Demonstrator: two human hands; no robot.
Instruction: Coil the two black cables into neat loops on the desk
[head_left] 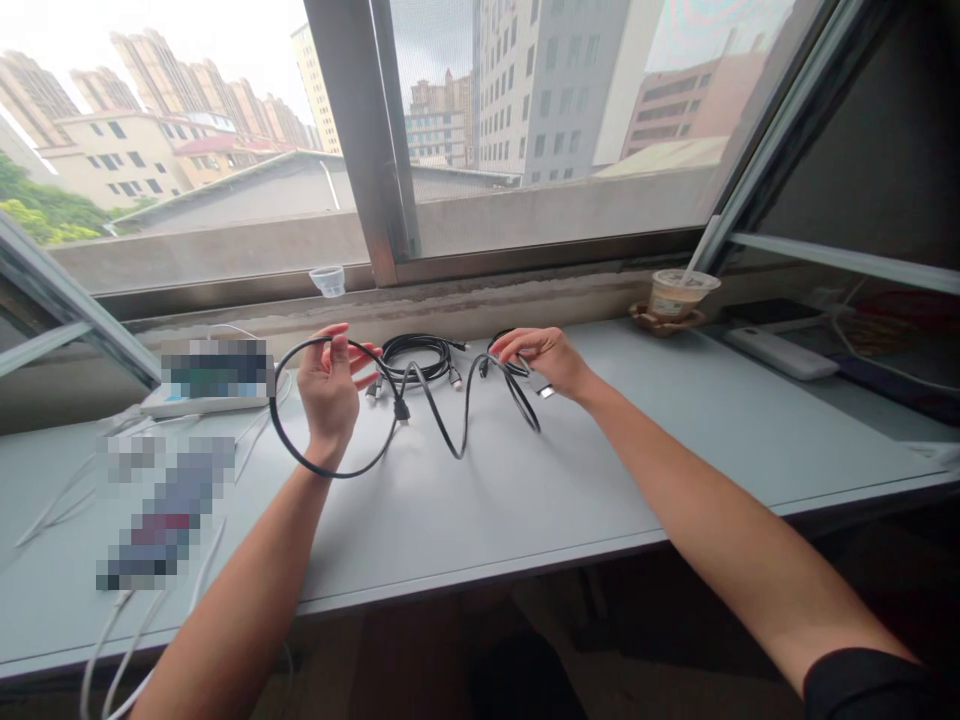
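Note:
A black cable point(450, 440) hangs in loops between my two hands above the grey table point(525, 500). My left hand point(328, 385) is raised and closed on the cable, with a round loop of it falling about the wrist. Further right, my right hand point(544, 360) pinches the cable's other stretch near a silver plug point(541, 386). Behind the hands a second black cable point(417, 357) lies coiled on the table, its plugs pointing outward.
White cables point(112, 640) trail over the table's left part beside blurred items. A small clear cup point(328, 281) stands on the window ledge. At the right are a lidded drink cup point(679, 293) on a saucer and a white power strip point(780, 352).

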